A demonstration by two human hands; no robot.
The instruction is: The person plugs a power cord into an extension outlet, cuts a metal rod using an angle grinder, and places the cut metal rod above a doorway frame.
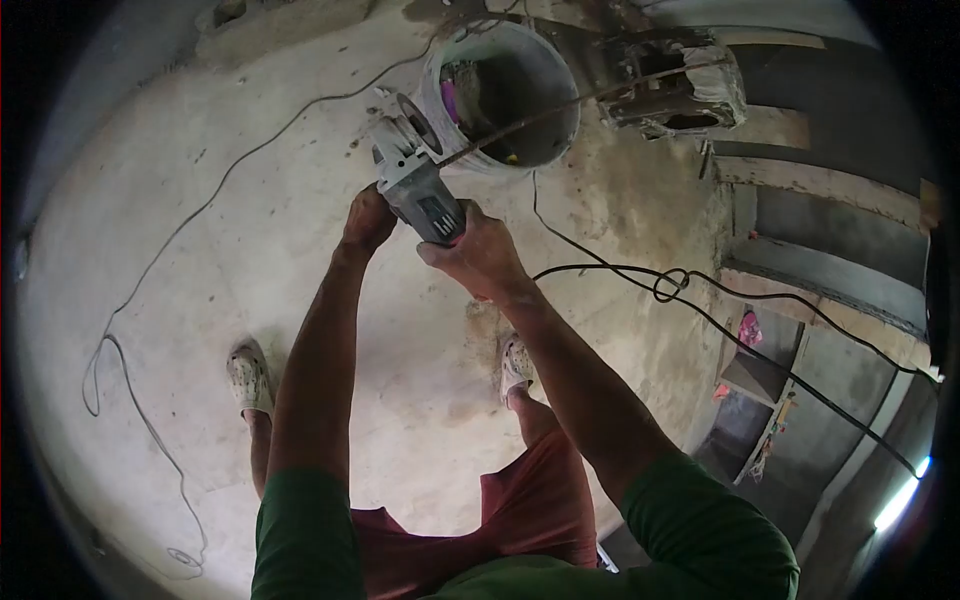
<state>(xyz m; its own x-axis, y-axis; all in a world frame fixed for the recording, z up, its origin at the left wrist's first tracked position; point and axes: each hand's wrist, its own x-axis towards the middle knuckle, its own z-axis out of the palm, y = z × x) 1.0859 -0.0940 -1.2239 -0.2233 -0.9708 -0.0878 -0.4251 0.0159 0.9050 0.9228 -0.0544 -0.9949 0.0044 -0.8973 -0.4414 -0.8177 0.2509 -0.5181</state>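
Right hand (478,252) grips the grinder (420,198), markings too small to read; left hand (369,218) clasps its side, by the bucket (545,65) toward the floor (230,270)'s far edge.

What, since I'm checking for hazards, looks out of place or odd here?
The black cables cross in a tangled loop to the right of the right hand, which holds the angle grinder, rather than running straight. Brown stains also darken the otherwise pale floor beside the bucket.
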